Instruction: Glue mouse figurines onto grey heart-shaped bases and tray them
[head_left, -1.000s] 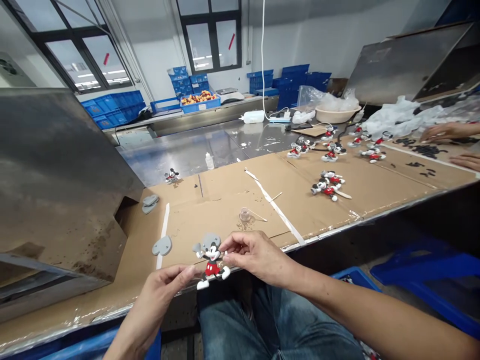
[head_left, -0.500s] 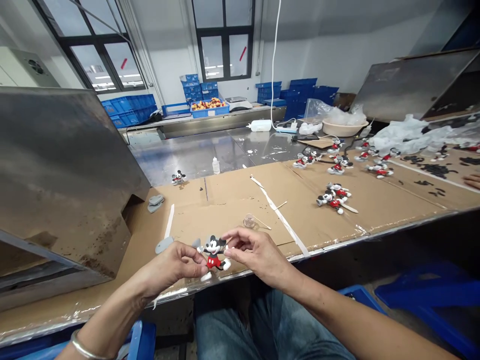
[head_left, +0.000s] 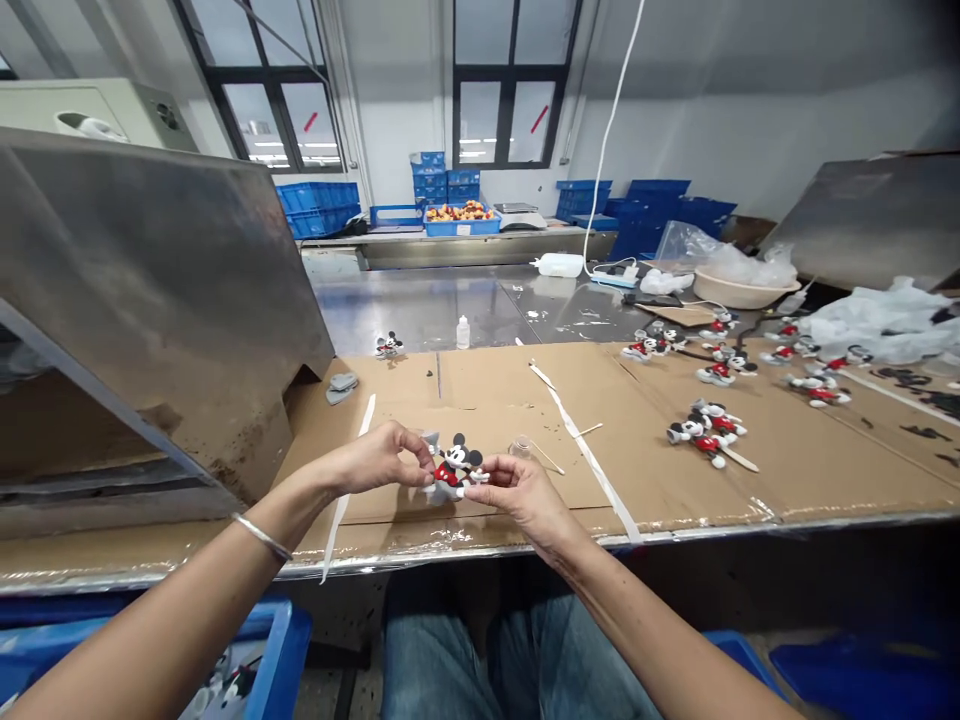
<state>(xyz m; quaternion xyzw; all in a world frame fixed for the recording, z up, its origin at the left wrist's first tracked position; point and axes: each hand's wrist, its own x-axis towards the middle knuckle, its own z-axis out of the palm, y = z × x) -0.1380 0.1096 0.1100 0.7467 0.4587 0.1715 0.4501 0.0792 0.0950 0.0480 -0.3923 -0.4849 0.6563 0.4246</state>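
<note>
A small mouse figurine (head_left: 455, 466) with black ears, red shorts and white shoes is held between both hands just above the cardboard-covered table (head_left: 660, 480). My left hand (head_left: 379, 458) pinches its left side, fingers closed. My right hand (head_left: 517, 490) pinches its right arm, fingers curled. A grey piece shows behind the figurine, partly hidden by my left fingers. A small clear cup (head_left: 520, 447) with a thin stick stands just beyond my right hand.
Several finished mouse figurines (head_left: 709, 428) lie on the cardboard at the right, one more (head_left: 388, 346) at the far left. A big metal hood (head_left: 150, 290) stands at left, grey pieces (head_left: 342, 387) beside it. Blue crates (head_left: 255, 650) sit below the table. Plastic bags (head_left: 877, 320) are piled far right.
Both hands have carried the figurine forward over the table and brought it closer together; my left hand now pinches it. The camera has turned left, and the other person's hands are out of view.
</note>
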